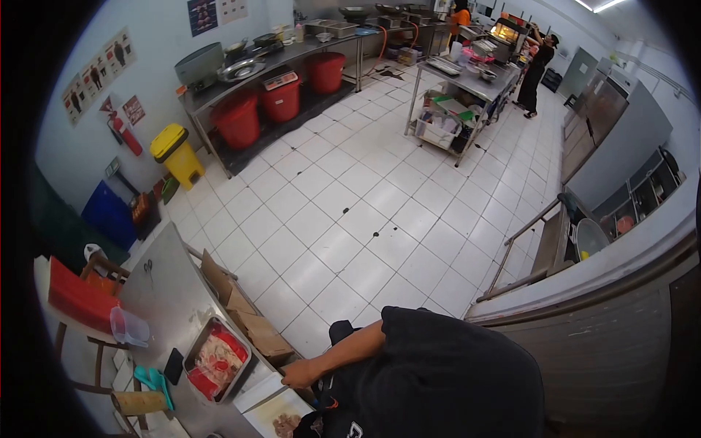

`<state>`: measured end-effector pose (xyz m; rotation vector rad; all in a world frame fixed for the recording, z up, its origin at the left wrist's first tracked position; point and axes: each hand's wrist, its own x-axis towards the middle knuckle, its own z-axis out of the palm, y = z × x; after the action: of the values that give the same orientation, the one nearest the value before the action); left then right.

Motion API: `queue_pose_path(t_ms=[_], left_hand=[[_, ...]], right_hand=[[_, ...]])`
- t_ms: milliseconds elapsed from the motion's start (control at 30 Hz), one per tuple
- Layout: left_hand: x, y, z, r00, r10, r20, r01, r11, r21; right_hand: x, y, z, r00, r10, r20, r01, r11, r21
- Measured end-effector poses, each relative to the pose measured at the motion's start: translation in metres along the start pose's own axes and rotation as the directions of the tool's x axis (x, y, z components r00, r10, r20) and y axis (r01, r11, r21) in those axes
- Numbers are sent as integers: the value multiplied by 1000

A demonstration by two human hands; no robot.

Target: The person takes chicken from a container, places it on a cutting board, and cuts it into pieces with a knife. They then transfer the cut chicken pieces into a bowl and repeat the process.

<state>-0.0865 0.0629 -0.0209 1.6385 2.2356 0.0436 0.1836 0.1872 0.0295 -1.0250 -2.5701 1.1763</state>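
With fingers half-curled and hold unclear, the right hand, left hand unseen, could nudge the white board off the worktop's edge.

Commercial kitchen: steel worktables, 3 red bins, pans, meat.
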Motion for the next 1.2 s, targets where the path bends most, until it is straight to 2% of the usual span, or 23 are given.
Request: queue_pose_path(t_ms=[167,333,400,500,667,700,767,800,833,867,933,967,1000,1033,1067,1133,1200], left_hand=[[12,5,-2,999,-12,51,18,993,-117],[29,15,-11,990,-67,125,115,894,-434],[32,17,-13,977,-108,183,197,780,-594],[25,12,-11,940,-187,286,342,514,-787],[-3,-12,1,861,-285,421,444,19,-896],[-10,-19,3,855,-289,430,433,-58,-900],[-24,-33,8,859,-288,424,366,-236,-900],[-37,-38,9,870,-281,405,303,-343,-889],[-57,-29,7,902,-296,314,171,-421,-891],[-63,-33,3,922,-284,264,84,-518,-851],[-86,-24,-17,977,-206,56,-125,-764,-632],[-103,-29,-25,984,-150,-100,-180,-850,-496],[-125,-39,-31,966,-133,-223,-218,-883,-417],[-147,-15,-83,756,-612,231,-453,-745,-490],[-172,-51,-77,878,-479,-14,-423,-761,-492],[-222,-110,-93,806,-563,185,-423,-766,-484],[-271,-206,-55,912,-410,14,-356,-808,-470]], right_hand=[[-3,-5,-2,999,-11,-50,10,1000,-19],[-7,-7,-9,993,-20,-114,16,999,-34],[-8,-8,-12,990,-36,-133,33,999,-27],[-12,-9,-14,988,-23,-155,20,1000,-22],[-5,-6,1,989,7,-149,-5,1000,14],[-5,-7,5,981,6,-192,-2,1000,21],[9,9,22,993,-60,-104,61,998,2],[9,8,26,975,-100,-198,97,995,-25],[16,12,31,992,-26,-124,22,999,-35],[7,25,43,938,-230,-260,228,973,-38],[-5,46,50,854,-462,-240,496,862,102],[-2,61,67,936,-317,-151,325,945,35],[-4,30,31,869,-443,-220,433,896,-97],[-8,0,14,993,-63,-103,91,951,297],[0,-1,21,994,3,-106,15,987,163],[3,-6,32,998,-16,-65,29,979,204],[5,-17,44,995,-61,-74,76,970,233]])
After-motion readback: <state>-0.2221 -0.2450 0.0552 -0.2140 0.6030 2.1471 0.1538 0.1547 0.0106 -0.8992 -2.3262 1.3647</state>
